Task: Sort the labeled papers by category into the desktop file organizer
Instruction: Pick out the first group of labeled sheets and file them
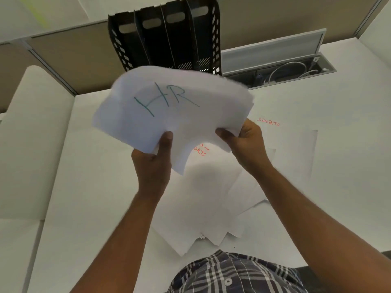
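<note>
Head view: the left hand (152, 163) and right hand (246, 140) both pinch the near edge of a sheaf of papers (175, 111), top sheet marked "HR", held above the desk (95, 187) just before the black file organizer (167, 37). Its visible slots appear empty. Loose sheets (211, 197), two marked "SPORTS", lie on the desk. Judgement: sorting is at an early stage.

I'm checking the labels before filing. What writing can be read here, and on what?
"HR", green, on the top sheet of the held stack.
"SPORTS", red, on a sheet on the desk at right.
"...ORTS", red, partly hidden, on a sheet under the stack; the line above it is unreadable.
</note>
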{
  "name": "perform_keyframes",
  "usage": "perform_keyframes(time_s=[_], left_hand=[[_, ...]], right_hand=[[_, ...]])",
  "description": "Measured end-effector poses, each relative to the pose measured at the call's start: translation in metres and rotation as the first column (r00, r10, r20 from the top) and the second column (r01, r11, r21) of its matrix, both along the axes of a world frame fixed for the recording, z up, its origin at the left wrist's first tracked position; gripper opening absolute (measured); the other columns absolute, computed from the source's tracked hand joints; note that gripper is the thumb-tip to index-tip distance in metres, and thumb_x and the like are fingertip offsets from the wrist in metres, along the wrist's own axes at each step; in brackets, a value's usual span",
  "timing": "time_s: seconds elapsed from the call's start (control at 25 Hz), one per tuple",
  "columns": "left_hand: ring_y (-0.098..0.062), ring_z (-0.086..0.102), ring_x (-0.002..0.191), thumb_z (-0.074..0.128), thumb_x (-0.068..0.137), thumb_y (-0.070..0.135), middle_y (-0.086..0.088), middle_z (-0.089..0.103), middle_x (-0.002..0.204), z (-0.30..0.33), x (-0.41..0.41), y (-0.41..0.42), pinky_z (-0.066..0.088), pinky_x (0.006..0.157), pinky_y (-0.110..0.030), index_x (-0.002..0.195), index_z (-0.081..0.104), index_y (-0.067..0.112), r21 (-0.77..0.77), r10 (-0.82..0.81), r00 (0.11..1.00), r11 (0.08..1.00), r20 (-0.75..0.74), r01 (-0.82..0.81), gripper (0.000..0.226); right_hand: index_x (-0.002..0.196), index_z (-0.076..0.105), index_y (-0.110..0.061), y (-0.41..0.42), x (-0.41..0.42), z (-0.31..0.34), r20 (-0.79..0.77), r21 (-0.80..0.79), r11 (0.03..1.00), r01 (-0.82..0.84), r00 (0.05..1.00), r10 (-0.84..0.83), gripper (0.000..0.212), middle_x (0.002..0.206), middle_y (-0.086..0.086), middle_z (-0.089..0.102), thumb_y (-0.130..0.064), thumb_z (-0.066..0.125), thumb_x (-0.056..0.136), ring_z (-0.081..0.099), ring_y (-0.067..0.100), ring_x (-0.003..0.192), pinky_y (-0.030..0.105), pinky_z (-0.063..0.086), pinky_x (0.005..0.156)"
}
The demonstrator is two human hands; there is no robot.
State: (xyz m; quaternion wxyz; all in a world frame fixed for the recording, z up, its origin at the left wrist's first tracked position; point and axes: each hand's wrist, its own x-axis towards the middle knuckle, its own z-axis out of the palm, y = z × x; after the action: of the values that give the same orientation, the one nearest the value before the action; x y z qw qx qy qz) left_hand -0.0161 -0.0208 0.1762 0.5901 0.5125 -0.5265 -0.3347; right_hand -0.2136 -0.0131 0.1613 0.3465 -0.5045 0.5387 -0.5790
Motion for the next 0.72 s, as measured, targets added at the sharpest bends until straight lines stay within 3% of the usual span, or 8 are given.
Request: perform_keyframes(time_s=[0.12, 0.2, 0.32, 0.44, 0.52, 0.6, 0.68, 0.72], left_hand=[[0.004, 0.07, 0.091, 0.075, 0.081, 0.0, 0.023, 0.074, 0.093, -0.037, 0.003, 0.01, 0.057, 0.082, -0.021, 0.107, 0.068, 0.017, 0.145, -0.063, 0.998, 0.988, 0.003, 0.062, 0.031], [-0.001, 0.07, 0.094, 0.078, 0.078, 0.001, 0.01, 0.073, 0.102, -0.058, 0.008, 0.022, 0.06, 0.087, -0.032, 0.115, 0.066, 0.01, 0.255, -0.096, 0.995, 0.963, 0.024, 0.086, 0.04], [0.004, 0.068, 0.089, 0.076, 0.079, -0.006, 0.019, 0.071, 0.094, -0.07, 0.009, 0.037, 0.06, 0.077, -0.021, 0.112, 0.067, 0.039, 0.295, -0.127, 0.992, 0.948, 0.003, 0.121, 0.057], [0.007, 0.066, 0.081, 0.069, 0.081, -0.014, 0.028, 0.07, 0.083, -0.073, 0.011, 0.038, 0.054, 0.069, -0.012, 0.093, 0.069, 0.056, 0.298, -0.094, 0.995, 0.949, -0.045, 0.104, 0.07], [0.002, 0.067, 0.085, 0.07, 0.08, -0.015, 0.023, 0.072, 0.086, -0.076, 0.019, 0.034, 0.055, 0.074, -0.015, 0.1, 0.07, 0.036, 0.27, -0.077, 0.993, 0.958, -0.09, 0.099, 0.055], [-0.001, 0.065, 0.074, 0.072, 0.081, -0.008, 0.019, 0.071, 0.076, -0.077, 0.027, 0.026, 0.053, 0.07, -0.022, 0.09, 0.068, 0.021, 0.272, -0.08, 0.996, 0.959, -0.033, 0.086, 0.031], [0.0, 0.06, 0.066, 0.069, 0.086, -0.002, 0.015, 0.068, 0.067, -0.081, 0.033, 0.012, 0.05, 0.067, -0.026, 0.08, 0.068, 0.019, 0.287, -0.074, 0.991, 0.957, 0.109, 0.04, 0.021], [-0.002, 0.063, 0.071, 0.066, 0.089, 0.0, 0.013, 0.07, 0.075, -0.086, 0.035, 0.003, 0.053, 0.073, -0.028, 0.087, 0.07, 0.017, 0.313, -0.072, 0.981, 0.95, 0.183, 0.011, 0.017]], right_hand=[[0.1, 0.071, -0.014, 0.011, 0.001, -0.029, -0.04, 0.174, 0.985, 0.002, 0.999, 0.005, 0.019, 0.088, -0.002, 0.072, -0.001, 0.073, 0.086, 0.067, 0.005, 0.078, 0.021, 0.051, 0.07], [0.098, 0.07, -0.022, 0.022, 0.002, -0.043, -0.032, 0.25, 0.968, -0.002, 0.999, 0.01, 0.029, 0.091, 0.0, 0.072, 0.002, 0.076, 0.082, 0.068, 0.013, 0.082, 0.031, 0.053, 0.072], [0.094, 0.061, -0.039, 0.037, 0.009, -0.054, -0.01, 0.268, 0.963, -0.034, 0.999, 0.038, 0.048, 0.092, -0.017, 0.066, 0.006, 0.075, 0.083, 0.065, -0.012, 0.082, 0.014, 0.053, 0.074], [0.103, 0.061, -0.029, 0.05, 0.017, -0.056, -0.092, 0.207, 0.978, -0.019, 0.995, 0.039, 0.037, 0.095, -0.022, 0.064, 0.001, 0.073, 0.086, 0.055, -0.03, 0.085, -0.003, 0.043, 0.074], [0.099, 0.069, -0.028, 0.055, 0.018, -0.057, -0.127, 0.166, 0.986, -0.02, 0.991, 0.042, 0.027, 0.096, -0.033, 0.066, -0.005, 0.072, 0.086, 0.058, -0.027, 0.086, -0.001, 0.043, 0.074], [0.084, 0.073, -0.026, 0.058, 0.019, -0.063, -0.124, 0.169, 0.986, -0.014, 0.992, 0.035, 0.025, 0.08, -0.042, 0.064, -0.001, 0.072, 0.087, 0.061, -0.021, 0.08, 0.001, 0.043, 0.07], [0.083, 0.073, -0.023, 0.056, 0.02, -0.071, -0.065, 0.266, 0.963, 0.05, 0.997, -0.034, 0.019, 0.082, -0.029, 0.069, -0.008, 0.069, 0.093, 0.063, -0.008, 0.078, 0.005, 0.044, 0.066], [0.097, 0.075, -0.022, 0.054, 0.019, -0.076, -0.032, 0.359, 0.929, 0.089, 0.996, -0.083, 0.011, 0.092, -0.019, 0.072, -0.013, 0.067, 0.095, 0.065, 0.001, 0.083, 0.01, 0.046, 0.067]])
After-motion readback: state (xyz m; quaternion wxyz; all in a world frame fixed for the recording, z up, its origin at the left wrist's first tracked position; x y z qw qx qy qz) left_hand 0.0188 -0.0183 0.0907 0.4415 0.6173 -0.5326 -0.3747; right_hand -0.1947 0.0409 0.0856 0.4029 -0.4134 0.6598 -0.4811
